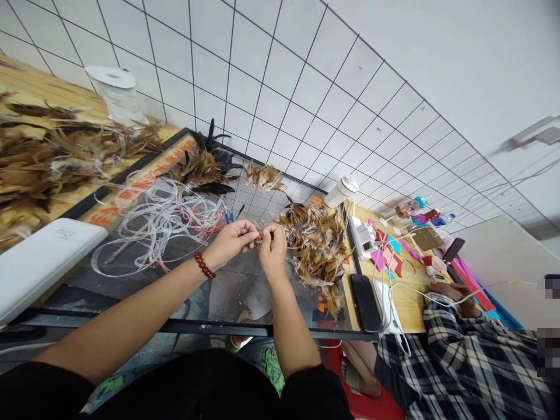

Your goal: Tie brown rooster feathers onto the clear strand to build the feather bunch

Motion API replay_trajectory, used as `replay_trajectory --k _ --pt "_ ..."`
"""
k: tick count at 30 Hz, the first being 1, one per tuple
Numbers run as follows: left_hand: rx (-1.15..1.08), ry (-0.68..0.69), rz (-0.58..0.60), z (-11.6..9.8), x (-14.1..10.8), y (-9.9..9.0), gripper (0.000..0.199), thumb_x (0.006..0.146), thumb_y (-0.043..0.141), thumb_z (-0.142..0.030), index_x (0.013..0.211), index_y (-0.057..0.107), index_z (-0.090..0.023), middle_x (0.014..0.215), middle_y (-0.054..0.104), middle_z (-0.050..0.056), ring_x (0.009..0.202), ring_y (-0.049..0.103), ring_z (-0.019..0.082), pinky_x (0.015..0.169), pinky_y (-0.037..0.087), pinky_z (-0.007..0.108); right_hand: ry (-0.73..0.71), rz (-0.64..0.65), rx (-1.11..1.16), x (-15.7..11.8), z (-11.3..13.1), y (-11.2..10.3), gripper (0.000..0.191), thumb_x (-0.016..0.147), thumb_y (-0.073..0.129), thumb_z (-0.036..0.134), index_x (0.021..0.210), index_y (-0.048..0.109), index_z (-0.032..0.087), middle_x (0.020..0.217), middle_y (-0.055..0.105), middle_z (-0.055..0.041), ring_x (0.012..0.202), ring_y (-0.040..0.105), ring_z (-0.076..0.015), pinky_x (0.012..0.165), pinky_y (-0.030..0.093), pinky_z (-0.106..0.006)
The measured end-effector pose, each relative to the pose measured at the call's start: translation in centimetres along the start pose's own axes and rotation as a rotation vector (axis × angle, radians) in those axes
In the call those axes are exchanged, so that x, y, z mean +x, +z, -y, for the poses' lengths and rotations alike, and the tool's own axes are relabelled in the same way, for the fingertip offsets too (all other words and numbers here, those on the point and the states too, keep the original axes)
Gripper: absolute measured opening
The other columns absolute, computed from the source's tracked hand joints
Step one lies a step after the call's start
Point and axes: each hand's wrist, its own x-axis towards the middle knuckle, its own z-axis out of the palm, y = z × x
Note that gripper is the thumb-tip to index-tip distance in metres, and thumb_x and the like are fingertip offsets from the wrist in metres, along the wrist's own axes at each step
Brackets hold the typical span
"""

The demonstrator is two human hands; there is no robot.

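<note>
Over the glass tabletop point(245, 277), my left hand point(234, 242) and my right hand point(273, 251) meet with fingertips pinched together. Between them is something small, with a reddish-brown bit showing; the fingers hide most of it. A red bead bracelet point(205, 266) circles my left wrist. A tangle of clear plastic strip point(157, 219) lies left of my left hand. Close by my right hand spreads a pile of brown feathers point(319, 242). Beyond the hands are a small feather bunch point(265, 177), a brown-and-black feather bunch point(203, 166) and a blue-handled tool point(228, 216).
A white power bank point(52, 262) and a strip spool point(114, 93) stand left, near more feathers point(74, 157). Right are a white cup point(342, 191), a phone point(366, 303), cables and a power strip point(388, 306). A person in a plaid shirt point(472, 356) sits at the right.
</note>
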Motion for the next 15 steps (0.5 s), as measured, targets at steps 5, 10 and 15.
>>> replay_trajectory --k 5,10,15 --pt "0.005 -0.093 0.1 0.27 -0.01 -0.19 0.026 0.064 0.077 -0.032 0.068 0.058 -0.016 0.051 0.053 -0.003 0.045 0.046 0.007 0.04 0.032 0.016 -0.019 0.033 -0.052 0.04 -0.15 0.06 0.012 0.089 0.043 0.021 0.079 0.049 0.021 0.088 0.054 -0.0053 0.091 0.052 -0.0175 0.084 0.043 -0.032" --pt "-0.186 -0.225 0.083 0.09 0.11 -0.54 0.03 0.062 0.08 -0.03 0.071 0.055 -0.016 0.053 0.05 -0.004 0.043 0.042 0.005 0.037 0.023 0.013 -0.019 0.072 -0.098 -0.06 -0.27 0.03 0.013 0.09 0.043 0.021 0.08 0.051 0.021 0.093 0.055 -0.0067 0.095 0.052 -0.0177 0.086 0.044 -0.032" --pt "-0.245 -0.314 0.091 -0.09 0.11 -0.58 0.029 0.063 0.08 -0.029 0.068 0.054 -0.016 0.055 0.052 -0.002 0.042 0.042 0.005 0.036 0.021 0.013 -0.065 0.065 -0.13 -0.34 -0.15 0.18 0.013 0.093 0.038 0.021 0.082 0.046 0.021 0.097 0.054 -0.0091 0.1 0.051 -0.0194 0.088 0.043 -0.035"
